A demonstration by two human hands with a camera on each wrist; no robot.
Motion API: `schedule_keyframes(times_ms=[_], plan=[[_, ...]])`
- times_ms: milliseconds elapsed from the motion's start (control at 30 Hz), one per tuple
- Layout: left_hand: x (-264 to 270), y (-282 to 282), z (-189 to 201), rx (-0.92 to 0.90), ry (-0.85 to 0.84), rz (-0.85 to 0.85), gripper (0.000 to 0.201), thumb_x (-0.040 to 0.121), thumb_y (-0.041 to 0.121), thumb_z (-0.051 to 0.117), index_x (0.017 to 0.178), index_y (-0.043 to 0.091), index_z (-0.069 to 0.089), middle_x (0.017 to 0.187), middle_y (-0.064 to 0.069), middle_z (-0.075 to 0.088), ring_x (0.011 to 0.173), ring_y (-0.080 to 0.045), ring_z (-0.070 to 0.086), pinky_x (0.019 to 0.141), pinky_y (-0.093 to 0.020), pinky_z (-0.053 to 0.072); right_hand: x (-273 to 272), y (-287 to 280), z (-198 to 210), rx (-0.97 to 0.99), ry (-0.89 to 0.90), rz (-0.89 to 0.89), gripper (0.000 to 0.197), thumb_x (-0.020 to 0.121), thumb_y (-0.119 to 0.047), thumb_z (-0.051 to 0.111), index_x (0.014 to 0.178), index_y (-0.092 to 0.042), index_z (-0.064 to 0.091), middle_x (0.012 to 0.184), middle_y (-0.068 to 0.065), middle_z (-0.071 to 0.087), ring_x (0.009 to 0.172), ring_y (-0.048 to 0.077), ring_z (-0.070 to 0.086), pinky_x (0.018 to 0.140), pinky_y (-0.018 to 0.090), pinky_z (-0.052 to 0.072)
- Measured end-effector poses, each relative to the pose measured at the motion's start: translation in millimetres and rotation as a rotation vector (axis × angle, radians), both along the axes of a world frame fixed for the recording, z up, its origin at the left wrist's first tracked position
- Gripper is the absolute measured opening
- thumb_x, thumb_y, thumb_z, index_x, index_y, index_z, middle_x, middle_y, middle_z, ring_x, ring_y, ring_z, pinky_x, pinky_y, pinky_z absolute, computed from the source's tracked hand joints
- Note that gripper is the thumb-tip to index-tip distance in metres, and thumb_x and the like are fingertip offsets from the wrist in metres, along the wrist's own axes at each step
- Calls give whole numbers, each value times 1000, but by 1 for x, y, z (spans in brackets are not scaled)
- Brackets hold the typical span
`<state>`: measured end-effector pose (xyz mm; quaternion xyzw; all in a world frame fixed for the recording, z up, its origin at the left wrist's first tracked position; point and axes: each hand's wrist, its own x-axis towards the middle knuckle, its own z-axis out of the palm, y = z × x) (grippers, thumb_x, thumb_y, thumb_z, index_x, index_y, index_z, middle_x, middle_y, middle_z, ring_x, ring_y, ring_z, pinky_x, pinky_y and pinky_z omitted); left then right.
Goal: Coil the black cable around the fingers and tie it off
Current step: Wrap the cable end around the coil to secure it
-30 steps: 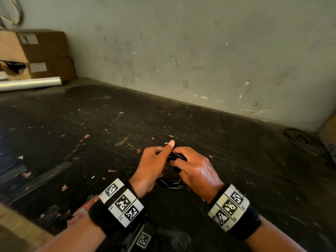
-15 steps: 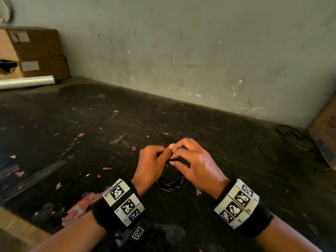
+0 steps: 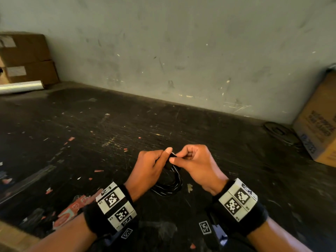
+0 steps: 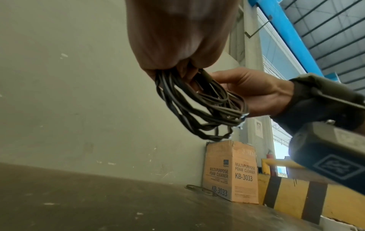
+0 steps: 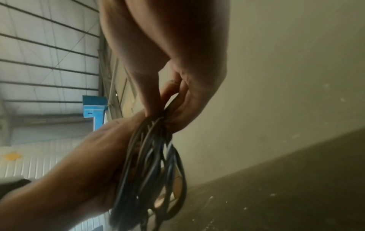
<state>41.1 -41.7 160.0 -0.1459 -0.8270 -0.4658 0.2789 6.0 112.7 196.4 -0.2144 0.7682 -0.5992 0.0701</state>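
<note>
In the lower middle of the frame, I hold my left hand (image 3: 151, 167) curled tight around the top of the black cable (image 3: 170, 186) so the loops stay together. Just to its right, my right hand (image 3: 195, 164) pinches the cable's end, to tie it off, I think.

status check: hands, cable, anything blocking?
Left hand grips top of coiled black cable. Right hand pinches it at the same spot. Loops hang free above the table. Nothing in the way.
</note>
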Motion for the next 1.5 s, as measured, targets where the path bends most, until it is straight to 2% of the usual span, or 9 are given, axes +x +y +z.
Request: schedule_keyframes(times_ms=[167,300,400,600,833,1100,1200,1300,1500], plan=[[-2,0,2,-25,-106,-24,45,94,34,49,63,4,61,50,0,50,46,-8,45,48,-21,37,2,1,-4,-80,-187,-31,23,76,1,74,74,-16,59,67,1,65,68,14,65,65,25,51],[-2,-5,7,409,-418,-26,13,82,21,71,92,13,68,71,2,70,67,-8,64,63,-21,51,-2,5,-7,-174,-133,-176,19,79,-1,71,81,-15,59,78,5,67,74,18,68,70,29,55],[2,-6,3,879,-617,-120,32,74,9,71,105,10,65,87,-10,73,82,-20,71,76,-30,56,-3,10,-10,-332,-179,-253,19,82,0,68,78,-15,57,85,11,68,85,29,70,78,42,59],[3,5,0,1396,-617,-273,19,89,18,54,75,8,61,50,0,50,47,-12,53,63,-29,53,1,6,-18,-419,-269,-221,21,85,4,62,76,-12,51,84,11,64,85,25,69,78,41,59],[-2,-1,7,1283,-475,-162,24,81,20,39,59,11,43,34,10,23,28,-6,18,35,-22,20,8,5,-23,-405,-291,-103,17,85,7,60,79,-7,51,89,17,64,91,28,70,71,31,61],[2,-5,17,881,-588,-36,21,83,8,44,62,11,46,43,4,30,34,-8,28,40,-24,28,-5,5,-19,97,33,121,40,85,-21,67,122,-24,52,106,-8,65,101,3,62,83,19,51],[7,-1,18,787,-519,-56,18,84,1,48,70,5,59,51,-6,50,49,-18,50,57,-31,45,-7,-12,-23,105,150,156,17,93,-16,56,110,-18,58,88,-6,68,85,1,66,75,20,53],[12,-4,14,908,-530,-82,16,87,12,54,81,4,67,61,-10,59,62,-22,61,74,-37,49,-12,-22,-31,-15,90,73,12,98,-16,47,101,-14,59,84,-2,67,82,10,68,75,26,55],[13,-21,4,1176,-560,57,21,83,14,47,64,9,51,43,1,41,40,-12,41,55,-30,39,-15,-48,-44,65,49,153,11,98,-21,48,99,-17,58,77,-2,65,70,3,64,66,23,52]])
